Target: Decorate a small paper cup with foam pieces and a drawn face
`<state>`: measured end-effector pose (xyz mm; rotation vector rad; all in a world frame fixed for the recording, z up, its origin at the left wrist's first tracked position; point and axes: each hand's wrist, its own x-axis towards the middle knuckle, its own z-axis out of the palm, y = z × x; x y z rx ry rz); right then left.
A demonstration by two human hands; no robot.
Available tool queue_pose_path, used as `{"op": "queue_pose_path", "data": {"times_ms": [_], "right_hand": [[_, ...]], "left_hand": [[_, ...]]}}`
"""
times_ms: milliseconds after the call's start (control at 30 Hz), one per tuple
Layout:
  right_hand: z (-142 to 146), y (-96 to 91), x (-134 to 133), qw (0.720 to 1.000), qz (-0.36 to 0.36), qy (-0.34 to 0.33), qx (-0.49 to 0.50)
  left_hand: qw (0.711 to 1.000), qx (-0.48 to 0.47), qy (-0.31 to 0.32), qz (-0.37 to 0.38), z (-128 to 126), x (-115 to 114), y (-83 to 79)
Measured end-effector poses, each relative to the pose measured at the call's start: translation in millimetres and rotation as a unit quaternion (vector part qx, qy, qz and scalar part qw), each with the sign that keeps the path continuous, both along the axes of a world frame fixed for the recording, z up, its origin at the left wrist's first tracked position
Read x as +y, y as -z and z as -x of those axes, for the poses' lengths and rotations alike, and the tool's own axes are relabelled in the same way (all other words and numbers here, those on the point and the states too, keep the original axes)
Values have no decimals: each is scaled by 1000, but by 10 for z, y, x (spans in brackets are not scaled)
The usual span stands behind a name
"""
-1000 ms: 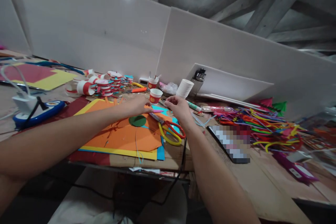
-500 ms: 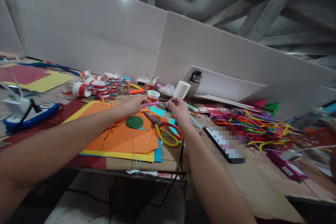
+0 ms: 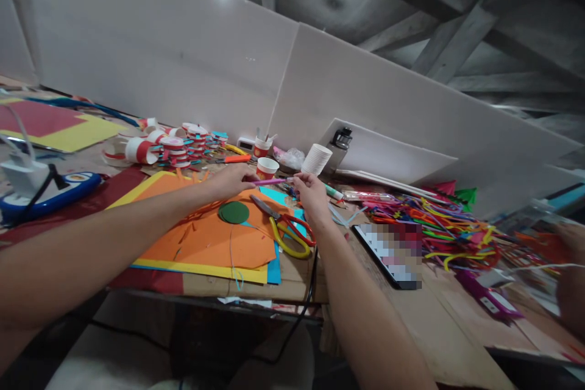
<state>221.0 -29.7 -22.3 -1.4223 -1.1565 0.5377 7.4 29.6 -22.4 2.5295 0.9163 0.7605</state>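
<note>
My left hand (image 3: pixel 233 181) is closed on one end of a thin pink-purple stick (image 3: pixel 270 182), held roughly level above the table. The fingers of my right hand (image 3: pixel 311 190) are pinched at the stick's other end, where a small pale tip shows; anything else between them is too small to make out. Below the hands are orange paper sheets (image 3: pixel 205 244) with a dark green paper disc (image 3: pixel 234 212) on top. Scissors (image 3: pixel 290 228) with red and yellow handles lie open near my right wrist. A red and white paper cup (image 3: pixel 267 168) stands just behind the stick.
Paper-cup pieces (image 3: pixel 173 151) are piled at the back left. Behind my right hand are stacked white cups (image 3: pixel 316 159) and a bottle (image 3: pixel 338 147). A phone (image 3: pixel 388 256) and colourful pipe cleaners (image 3: pixel 439 225) lie to the right. Another person's arm (image 3: pixel 571 280) shows at the right edge.
My hands have come together along the stick, whose free end now meets my right fingers. Another person's arm has come into view at the right edge. The camera view has shifted slightly.
</note>
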Motion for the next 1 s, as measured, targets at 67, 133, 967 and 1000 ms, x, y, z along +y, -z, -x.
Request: {"op": "queue_pose_path", "data": {"times_ms": [67,133,967,1000], "right_hand": [[8,-1,-3,1000,1,-4,1],[15,-1,-7,1000,3,-8,1],[92,53,-53,995,-29,-77,50],[101,53,-56,995,-31,-79,53]], "left_hand": [[1000,-5,2,0,4,0,-2],[1000,-8,5,2,6,7,2],[999,-40,-15,25,38,-49,-5],[999,-40,-15,27,39,-58,-11]]}}
